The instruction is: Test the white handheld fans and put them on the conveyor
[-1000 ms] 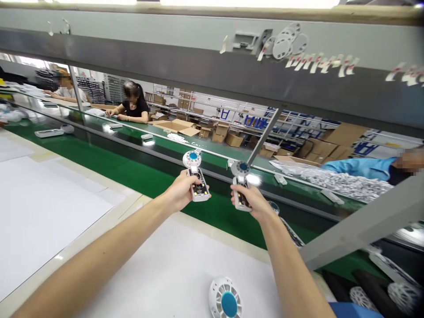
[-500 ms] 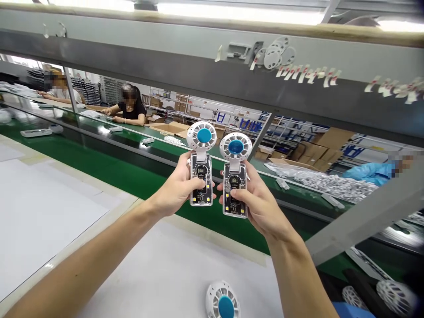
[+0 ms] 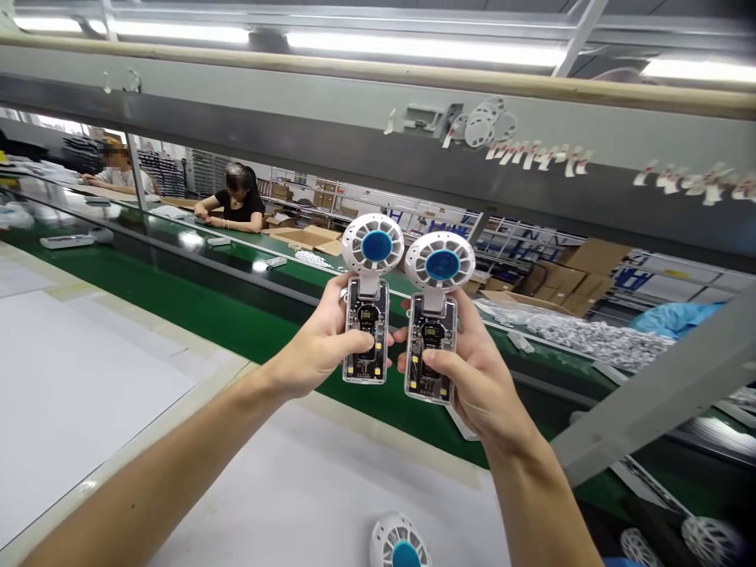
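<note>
Two small handheld fans are held upright side by side, each with a round white slotted head, a blue centre and a clear body showing a black circuit board. My left hand [image 3: 327, 335] is closed around the left handheld fan [image 3: 366, 370], thumb pressed on its front. Around the right handheld fan [image 3: 420, 386] my right hand [image 3: 472, 362] is wrapped, its thumb also on the front. The fan heads are close but apart. A third fan head [image 3: 402, 539] with a blue centre shows at the bottom edge, over the white work surface [image 3: 283, 488]; its lower part is cut off.
Beyond the surface runs a green conveyor belt [image 3: 194, 303] with white parts on it. A grey metal post [image 3: 643, 394] slants up at right. A bag of small white parts [image 3: 596, 335] lies behind. Two people sit across the line. A grey beam [image 3: 295, 134] crosses overhead.
Both fans now appear slightly larger and further right, with the small displays on their boards reading more clearly. The view has tilted up a little. A white part now shows behind my right hand.
</note>
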Tool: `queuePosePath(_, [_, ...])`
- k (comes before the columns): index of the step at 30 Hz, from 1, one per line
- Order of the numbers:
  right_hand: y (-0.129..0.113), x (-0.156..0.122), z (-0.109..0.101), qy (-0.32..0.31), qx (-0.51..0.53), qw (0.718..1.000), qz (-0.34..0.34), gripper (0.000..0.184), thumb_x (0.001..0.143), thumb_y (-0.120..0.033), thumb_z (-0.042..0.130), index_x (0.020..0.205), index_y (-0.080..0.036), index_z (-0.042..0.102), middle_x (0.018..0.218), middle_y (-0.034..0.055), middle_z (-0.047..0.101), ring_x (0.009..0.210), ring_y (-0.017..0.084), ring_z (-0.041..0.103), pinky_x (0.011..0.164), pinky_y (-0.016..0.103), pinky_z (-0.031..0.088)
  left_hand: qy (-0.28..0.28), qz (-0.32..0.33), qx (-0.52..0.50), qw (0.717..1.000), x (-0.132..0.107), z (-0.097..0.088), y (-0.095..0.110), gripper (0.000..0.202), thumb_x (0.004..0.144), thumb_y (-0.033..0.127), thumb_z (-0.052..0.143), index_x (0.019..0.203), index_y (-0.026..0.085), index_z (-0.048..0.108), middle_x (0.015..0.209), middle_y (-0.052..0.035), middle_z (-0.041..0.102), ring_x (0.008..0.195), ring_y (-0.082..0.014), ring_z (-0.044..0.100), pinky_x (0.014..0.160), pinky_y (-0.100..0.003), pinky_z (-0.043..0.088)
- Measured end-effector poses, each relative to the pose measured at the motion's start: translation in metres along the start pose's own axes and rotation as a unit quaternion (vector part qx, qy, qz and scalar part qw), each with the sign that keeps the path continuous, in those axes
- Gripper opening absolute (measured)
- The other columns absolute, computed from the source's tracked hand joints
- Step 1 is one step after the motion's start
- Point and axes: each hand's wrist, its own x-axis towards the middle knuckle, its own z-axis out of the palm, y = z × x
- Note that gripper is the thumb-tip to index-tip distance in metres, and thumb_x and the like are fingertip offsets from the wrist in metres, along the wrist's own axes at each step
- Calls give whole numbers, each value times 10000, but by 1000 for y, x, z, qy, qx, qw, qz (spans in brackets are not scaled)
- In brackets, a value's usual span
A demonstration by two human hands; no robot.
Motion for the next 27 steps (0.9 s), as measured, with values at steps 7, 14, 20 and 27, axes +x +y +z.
queuePosePath(7, [0,1,2,-7,-4,1000,6,993,822,-213,737,1602,-315,130,986,32,754,765,198,726,689,345,626,0,-3,2,1000,0,0,-1,747,818,103,680,1417,228,250,1007,-22,697,817,-183,713,811,-358,572])
queuePosePath(14, [2,2,2,12,-24,1000,14,994,794,-218,744,1602,-305,170,960,33,741,738,205,722,681,350,621,12,-5,4,1000,2,-1,-3,736,815,92,666,1416,227,263,1051,-41,672,847,-187,702,797,-365,575])
queuePosePath(20, [5,4,-2,52,5,998,34,921,801,-219,721,1580,-378,255,1034,37,736,685,193,713,603,327,610,5,-32,-1,999,0,-1,-1,811,777,86,694,1432,241,240,1105,-42,652,952,-195,683,835,-359,561])
queuePosePath(27, [5,4,-5,41,0,998,38,1027,717,-105,695,1598,-388,248,1053,40,731,730,189,717,597,291,604,11,-33,20,999,1,-1,0,842,715,37,654,1414,229,224,952,0,666,792,-181,697,765,-355,543])
